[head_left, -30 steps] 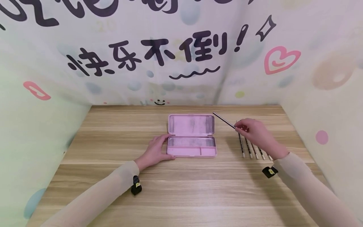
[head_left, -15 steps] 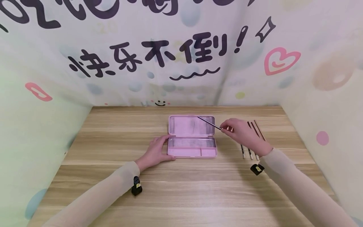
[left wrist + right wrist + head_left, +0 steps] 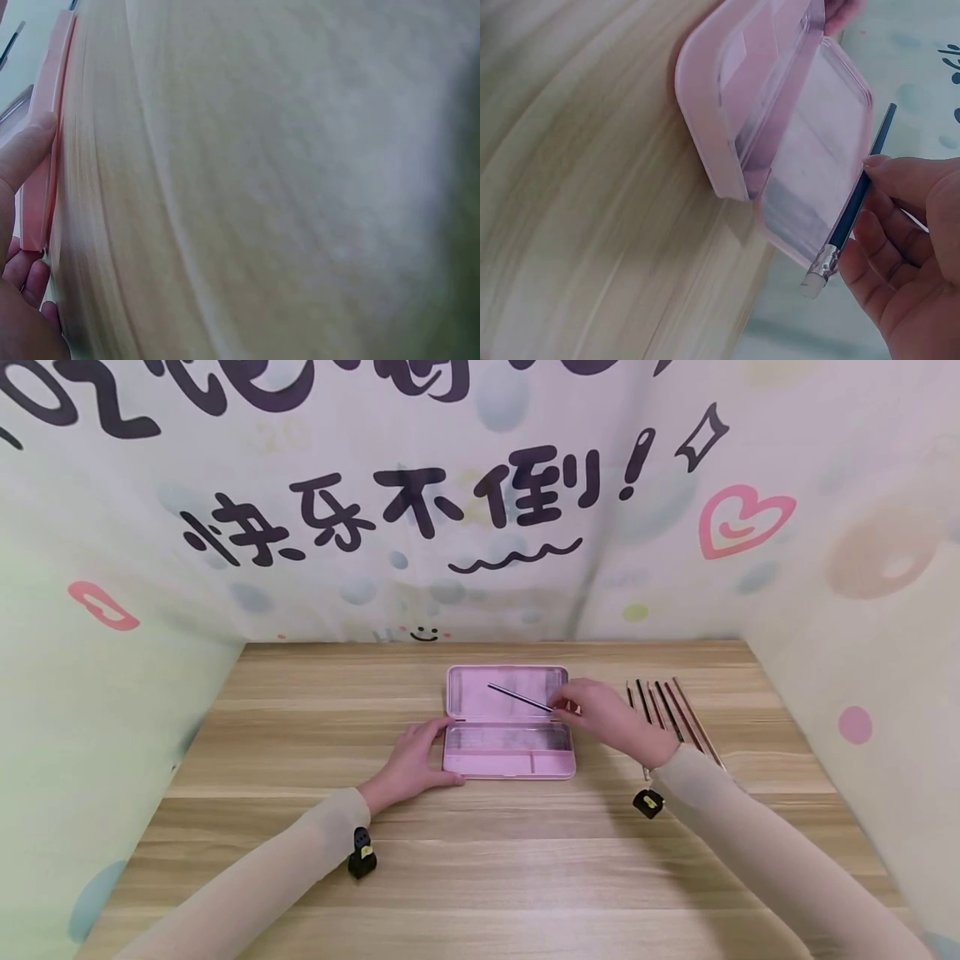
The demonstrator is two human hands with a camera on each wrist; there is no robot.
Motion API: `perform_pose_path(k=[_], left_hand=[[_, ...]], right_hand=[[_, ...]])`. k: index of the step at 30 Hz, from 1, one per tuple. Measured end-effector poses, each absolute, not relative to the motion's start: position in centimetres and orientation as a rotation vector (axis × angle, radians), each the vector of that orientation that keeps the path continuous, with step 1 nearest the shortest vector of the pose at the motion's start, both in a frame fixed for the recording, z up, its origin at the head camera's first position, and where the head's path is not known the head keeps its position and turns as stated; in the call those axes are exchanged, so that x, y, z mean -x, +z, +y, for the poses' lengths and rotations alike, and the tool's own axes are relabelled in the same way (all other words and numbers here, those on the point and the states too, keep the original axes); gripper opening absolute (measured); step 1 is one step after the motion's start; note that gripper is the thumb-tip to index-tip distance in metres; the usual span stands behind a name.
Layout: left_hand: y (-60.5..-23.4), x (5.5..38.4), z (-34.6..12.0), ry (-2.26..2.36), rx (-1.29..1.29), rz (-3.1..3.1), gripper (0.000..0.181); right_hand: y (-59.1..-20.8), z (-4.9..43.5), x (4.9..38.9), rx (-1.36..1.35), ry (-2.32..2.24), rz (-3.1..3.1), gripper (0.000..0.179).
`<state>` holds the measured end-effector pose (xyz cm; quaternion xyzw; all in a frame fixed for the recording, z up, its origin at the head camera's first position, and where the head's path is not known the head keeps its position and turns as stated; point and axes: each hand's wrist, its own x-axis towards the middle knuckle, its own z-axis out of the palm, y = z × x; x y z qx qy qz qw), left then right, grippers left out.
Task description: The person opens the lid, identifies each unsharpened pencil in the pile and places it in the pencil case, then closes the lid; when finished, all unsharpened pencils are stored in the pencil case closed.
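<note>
A pink pencil case (image 3: 510, 765) lies with its lid folded back on the table. My left hand (image 3: 408, 766) holds its left end, thumb against the front wall (image 3: 41, 161) and fingers at the far corner. In the right wrist view, my right hand (image 3: 915, 240) pinches a dark pencil (image 3: 853, 206) between thumb and fingers. The pencil has a metal ferrule and white eraser. In the head view it is above the case, tilted across the lid. Dividers split the case's front part; no pencils show inside.
Several pencils (image 3: 667, 710) lie side by side on the wooden table (image 3: 480, 868) right of the case, partly hidden by the right forearm. A printed cloth (image 3: 337, 585) hangs behind the table and along both sides.
My right hand has carried the pencil leftward from beside the other pencils to above the pencil case. The left hand stays at the case's left end.
</note>
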<state>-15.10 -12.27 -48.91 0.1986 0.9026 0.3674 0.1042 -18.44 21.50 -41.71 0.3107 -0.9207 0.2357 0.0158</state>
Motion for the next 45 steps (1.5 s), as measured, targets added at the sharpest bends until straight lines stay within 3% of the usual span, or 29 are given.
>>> perform_pose_path(k=[31,45], left_hand=[[-48.6,15.2,-12.2,1.080,-0.575,2.658,0.100],[-48.6,15.1,-12.2,1.080,-0.578,2.662,0.101]], right_hand=[[-44.7,16.9,19.2,-1.259,0.537,-2.916,0.013],[-45.4,15.9,19.4,-1.312,0.378,-2.861,0.005]])
